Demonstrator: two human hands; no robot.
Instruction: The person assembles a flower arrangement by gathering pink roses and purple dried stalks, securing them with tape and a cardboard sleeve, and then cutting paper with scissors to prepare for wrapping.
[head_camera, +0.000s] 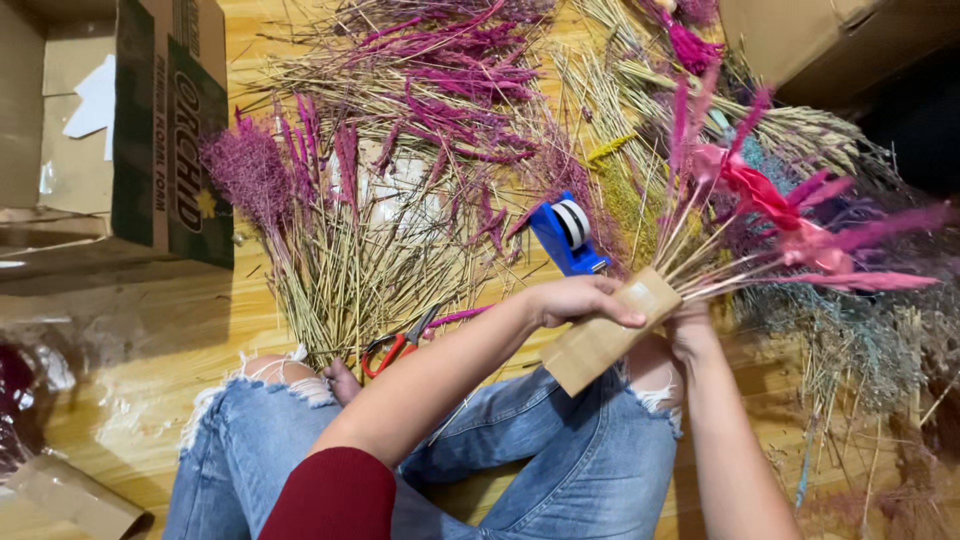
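From where I watch, the far left holds a tall cardboard box (170, 130) with a dark green panel, pale lettering and a small yellow flower mark, standing on the wooden floor (120, 350) beside an open plain brown carton (50, 110). Next come loose dried stems (350, 220) fanned out flat, purple and magenta heads away from the knees, probably so each can be picked by its stalk. Red-handled scissors (395, 345) lie just beside the left knee, and a blue tape dispenser (568, 235) sits among the stalks, both within easy reach. The left hand (575, 300) is clenched over the top of a brown paper sleeve (605, 335) wrapped round the bouquet (760, 210), pressing it closed. The right hand (690, 330) grips the same bundle from beneath, mostly hidden, holding it tilted up to the right above the lap. A plain brown box (820, 40) fills the upper right corner.
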